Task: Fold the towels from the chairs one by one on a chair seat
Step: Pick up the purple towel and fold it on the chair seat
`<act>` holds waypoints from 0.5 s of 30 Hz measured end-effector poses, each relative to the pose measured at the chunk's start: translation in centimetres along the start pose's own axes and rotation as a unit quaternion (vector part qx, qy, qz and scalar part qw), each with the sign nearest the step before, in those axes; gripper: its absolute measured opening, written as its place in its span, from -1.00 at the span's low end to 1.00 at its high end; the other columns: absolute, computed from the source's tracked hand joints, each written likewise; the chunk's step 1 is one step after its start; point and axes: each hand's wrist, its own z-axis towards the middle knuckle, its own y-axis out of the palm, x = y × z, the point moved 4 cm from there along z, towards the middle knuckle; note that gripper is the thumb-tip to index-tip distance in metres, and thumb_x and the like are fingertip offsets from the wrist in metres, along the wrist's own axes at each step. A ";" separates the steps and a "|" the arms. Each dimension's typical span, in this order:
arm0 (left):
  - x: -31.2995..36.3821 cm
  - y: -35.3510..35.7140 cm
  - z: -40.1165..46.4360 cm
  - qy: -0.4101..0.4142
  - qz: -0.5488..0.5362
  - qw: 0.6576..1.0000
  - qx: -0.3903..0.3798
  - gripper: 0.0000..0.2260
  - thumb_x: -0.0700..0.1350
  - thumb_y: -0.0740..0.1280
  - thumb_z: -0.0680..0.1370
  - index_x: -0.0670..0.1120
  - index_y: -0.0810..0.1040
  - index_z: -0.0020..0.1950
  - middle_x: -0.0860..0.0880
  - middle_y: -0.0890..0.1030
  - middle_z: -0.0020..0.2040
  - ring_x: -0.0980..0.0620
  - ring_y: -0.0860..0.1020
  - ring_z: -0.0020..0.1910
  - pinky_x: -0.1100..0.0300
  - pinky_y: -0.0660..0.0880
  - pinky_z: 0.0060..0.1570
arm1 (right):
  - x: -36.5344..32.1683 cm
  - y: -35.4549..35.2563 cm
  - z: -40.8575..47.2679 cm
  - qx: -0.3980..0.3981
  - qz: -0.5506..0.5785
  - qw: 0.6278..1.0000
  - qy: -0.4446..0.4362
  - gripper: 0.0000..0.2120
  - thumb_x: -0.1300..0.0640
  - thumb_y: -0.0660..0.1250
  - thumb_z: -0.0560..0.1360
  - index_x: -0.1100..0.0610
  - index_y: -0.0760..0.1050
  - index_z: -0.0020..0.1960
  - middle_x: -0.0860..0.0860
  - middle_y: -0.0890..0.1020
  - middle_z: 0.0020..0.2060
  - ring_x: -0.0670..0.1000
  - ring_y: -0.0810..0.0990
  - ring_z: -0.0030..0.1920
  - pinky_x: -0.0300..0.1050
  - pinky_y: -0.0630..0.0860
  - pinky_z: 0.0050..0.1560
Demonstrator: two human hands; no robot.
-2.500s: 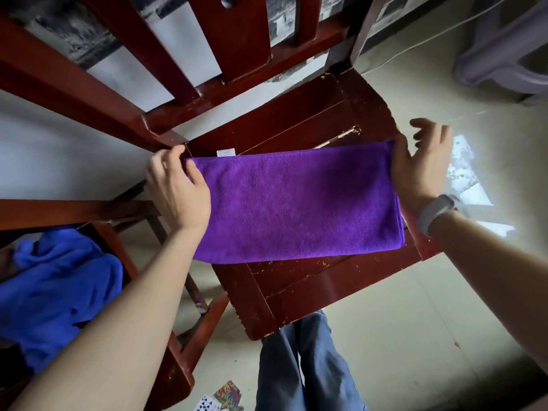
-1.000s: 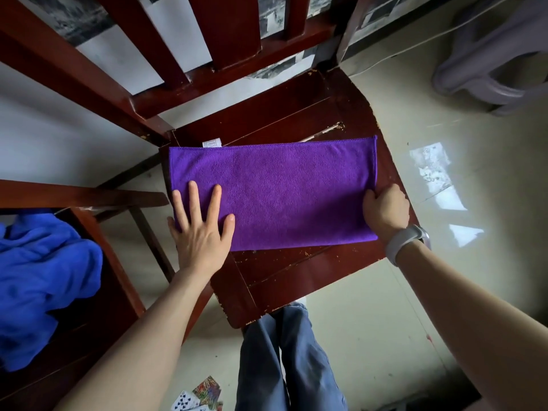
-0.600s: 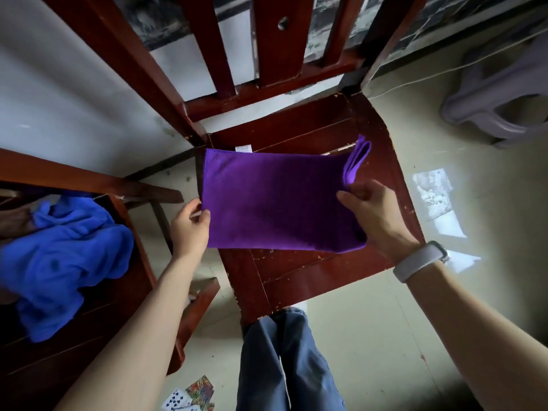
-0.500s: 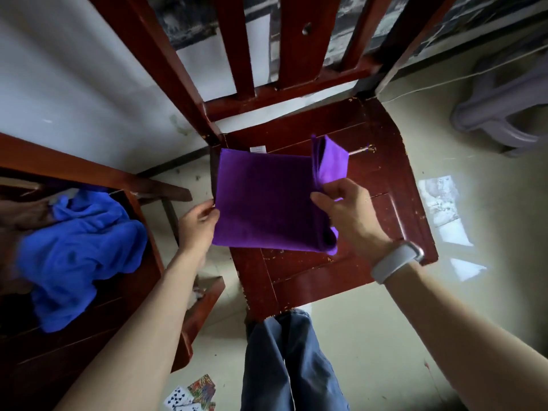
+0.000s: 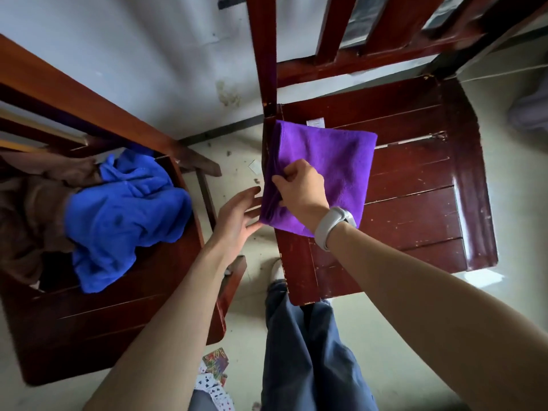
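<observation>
A purple towel (image 5: 335, 161) lies folded into a small block on the left part of the dark red chair seat (image 5: 415, 203). My right hand (image 5: 302, 191) pinches the towel's stacked left edges, fingers curled on them. My left hand (image 5: 240, 215) is just left of the seat, fingers straight, fingertips at the towel's left edge. A crumpled blue towel (image 5: 124, 215) lies on the seat of the second chair (image 5: 103, 321) to the left.
Brown cloth (image 5: 32, 203) lies next to the blue towel. The chair backs (image 5: 326, 34) rise at the top against a white wall. Playing cards (image 5: 215, 375) lie on the floor by my legs (image 5: 308, 351). A pale plastic stool (image 5: 530, 111) is at the right edge.
My right hand has carried the towel's right end over to the left edge, halving the towel. My left hand has let go of the left edge and opened beside it.
</observation>
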 end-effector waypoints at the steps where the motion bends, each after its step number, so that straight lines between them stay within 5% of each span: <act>1: 0.0 0.0 -0.1 0.009 -0.002 1.000 0.001 -0.87 -0.12 0.20 0.58 -0.05 0.53 0.02 -0.03 0.62 -0.07 0.00 0.59 -0.03 0.11 0.51 -0.05 | 0.0 0.1 0.2 0.002 -0.002 1.000 -0.003 -0.78 0.16 0.34 0.45 0.24 0.46 0.04 0.18 0.59 -0.07 0.25 0.59 -0.01 0.17 0.55 0.01; 6: -0.3 0.4 -1.3 0.105 0.089 0.988 0.065 -0.90 -0.25 0.28 0.51 -0.08 0.56 -0.14 -0.03 0.59 -0.09 -0.01 0.55 -0.02 0.12 0.50 0.04 | -0.2 -0.1 0.1 -0.028 0.008 0.999 -0.030 -0.76 0.24 0.23 0.50 0.26 0.49 0.14 0.22 0.62 -0.05 0.26 0.61 -0.01 0.16 0.52 0.11; 9: -0.5 0.9 -2.2 0.194 0.225 0.946 0.127 -0.88 -0.19 0.37 0.47 -0.16 0.55 -0.01 -0.06 0.54 0.02 0.05 0.52 -0.02 0.46 0.45 -0.09 | -0.8 -2.5 -0.1 0.053 -0.096 0.983 -0.146 -0.74 0.25 0.16 0.53 0.21 0.51 0.16 0.18 0.60 0.04 0.21 0.57 0.02 0.10 0.49 0.07; 12: -0.8 1.3 -2.4 0.245 0.330 0.896 0.167 -0.78 -0.17 0.40 0.46 -0.23 0.54 0.05 -0.13 0.53 0.01 0.02 0.52 -0.09 0.47 0.43 -0.16 | -1.7 -4.6 0.6 0.102 -0.288 0.909 -0.286 -0.64 0.23 0.14 0.50 0.16 0.46 0.27 0.14 0.54 0.18 0.20 0.48 0.18 0.09 0.37 0.18; 15: -1.1 1.2 -2.2 0.262 0.383 0.865 0.191 -0.82 -0.18 0.34 0.50 -0.26 0.54 0.02 -0.19 0.54 -0.03 -0.09 0.53 -0.13 0.08 0.53 -0.10 | -0.6 -4.6 1.9 0.042 -0.480 0.807 -0.340 -0.55 0.11 0.10 0.53 0.07 0.28 0.42 0.11 0.33 0.41 0.18 0.23 0.44 0.34 -0.03 0.39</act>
